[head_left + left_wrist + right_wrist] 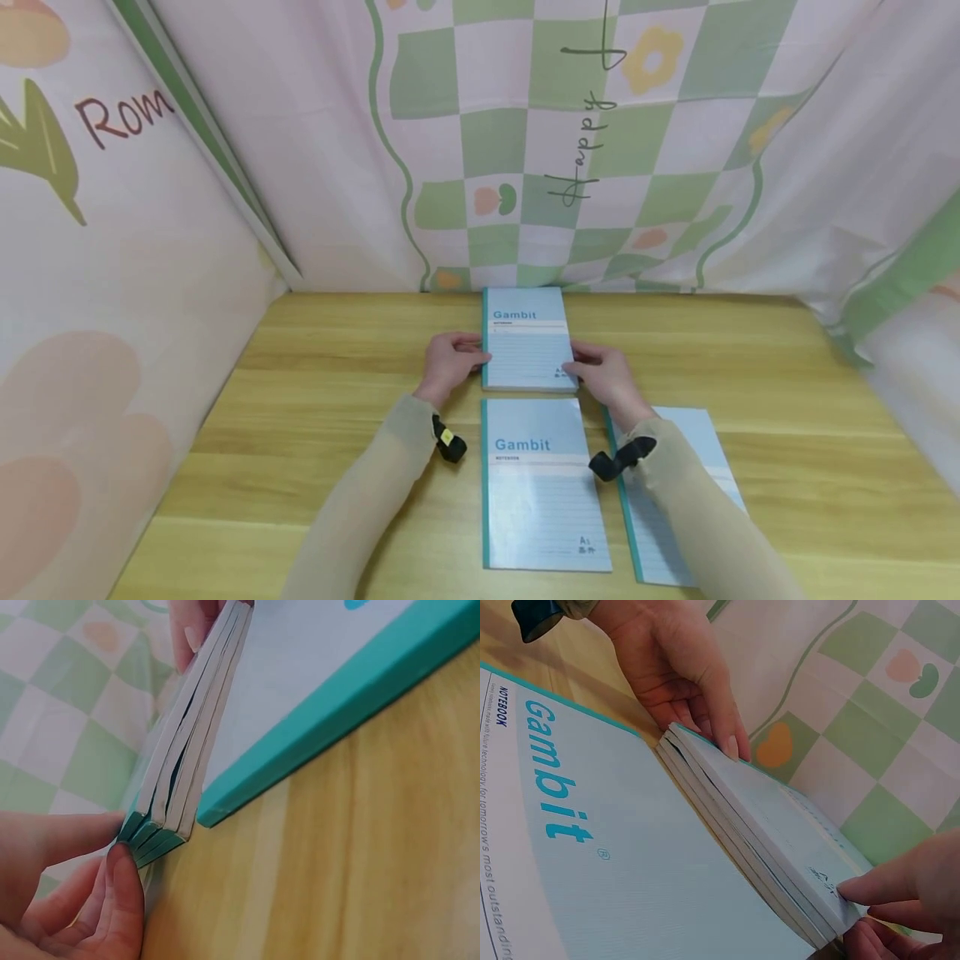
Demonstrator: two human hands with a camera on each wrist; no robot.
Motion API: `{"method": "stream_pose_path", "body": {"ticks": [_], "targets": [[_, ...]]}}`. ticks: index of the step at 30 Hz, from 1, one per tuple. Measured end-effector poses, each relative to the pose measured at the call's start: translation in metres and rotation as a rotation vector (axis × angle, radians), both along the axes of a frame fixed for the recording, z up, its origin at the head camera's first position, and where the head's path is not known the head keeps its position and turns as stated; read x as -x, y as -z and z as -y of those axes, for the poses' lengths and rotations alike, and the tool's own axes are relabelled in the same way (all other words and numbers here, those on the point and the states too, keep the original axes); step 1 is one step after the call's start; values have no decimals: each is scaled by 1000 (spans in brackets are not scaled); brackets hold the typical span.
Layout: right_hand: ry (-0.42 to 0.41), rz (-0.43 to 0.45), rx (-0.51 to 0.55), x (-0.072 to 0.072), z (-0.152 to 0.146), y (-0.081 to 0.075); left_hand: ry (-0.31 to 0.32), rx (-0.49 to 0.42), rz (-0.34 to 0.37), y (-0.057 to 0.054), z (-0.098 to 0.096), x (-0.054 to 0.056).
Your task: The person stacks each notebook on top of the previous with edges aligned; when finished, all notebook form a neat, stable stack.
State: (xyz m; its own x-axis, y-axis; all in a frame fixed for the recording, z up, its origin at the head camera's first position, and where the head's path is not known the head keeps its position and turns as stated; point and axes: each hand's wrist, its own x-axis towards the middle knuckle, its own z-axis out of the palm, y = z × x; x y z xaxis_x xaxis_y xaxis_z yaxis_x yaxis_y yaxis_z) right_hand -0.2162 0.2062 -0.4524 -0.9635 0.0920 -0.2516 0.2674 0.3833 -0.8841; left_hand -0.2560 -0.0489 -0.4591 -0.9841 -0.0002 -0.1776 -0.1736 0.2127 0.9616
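A stack of several light-blue Gambit notebooks point(525, 350) lies at the back of the table, teal spines to the left. My left hand point(450, 367) grips the stack at its spine side, thumb on the upper edge; the left wrist view shows its fingertips at the teal corner of the spines point(154, 838). On the opposite side my right hand point(606, 375) holds the near right corner, with its thumb point(877, 881) on the top cover and the other fingers lower at the side. In the right wrist view the page edges look slightly uneven, with thin gaps between the notebooks.
Just in front of the stack lies another Gambit notebook point(543, 500), face up. A further notebook point(712, 450) to its right is partly covered by my right forearm. Printed curtains point(495, 133) hang right behind the wooden table point(300, 433) and along its left side.
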Motion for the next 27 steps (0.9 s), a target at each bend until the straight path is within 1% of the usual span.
{"method": "stream_pose_path", "body": {"ticks": [5, 10, 14, 18, 22, 27], "targets": [[-2, 6, 49, -3, -3, -2, 6, -54, 21, 1, 3, -1], [-16, -7, 104, -8, -6, -9, 18, -100, 15, -3, 10, -4], [-46, -15, 104, -13, -9, -16, 16, -125, 5, -7, 17, -7], [-63, -34, 95, -17, -12, -22, 30, -141, -25, -11, 24, -10], [-74, -51, 72, -21, -14, -27, 52, -111, -34, -16, 31, -18], [-107, -70, 70, -29, -17, -27, 88, -48, -40, -16, 41, -31]]}}
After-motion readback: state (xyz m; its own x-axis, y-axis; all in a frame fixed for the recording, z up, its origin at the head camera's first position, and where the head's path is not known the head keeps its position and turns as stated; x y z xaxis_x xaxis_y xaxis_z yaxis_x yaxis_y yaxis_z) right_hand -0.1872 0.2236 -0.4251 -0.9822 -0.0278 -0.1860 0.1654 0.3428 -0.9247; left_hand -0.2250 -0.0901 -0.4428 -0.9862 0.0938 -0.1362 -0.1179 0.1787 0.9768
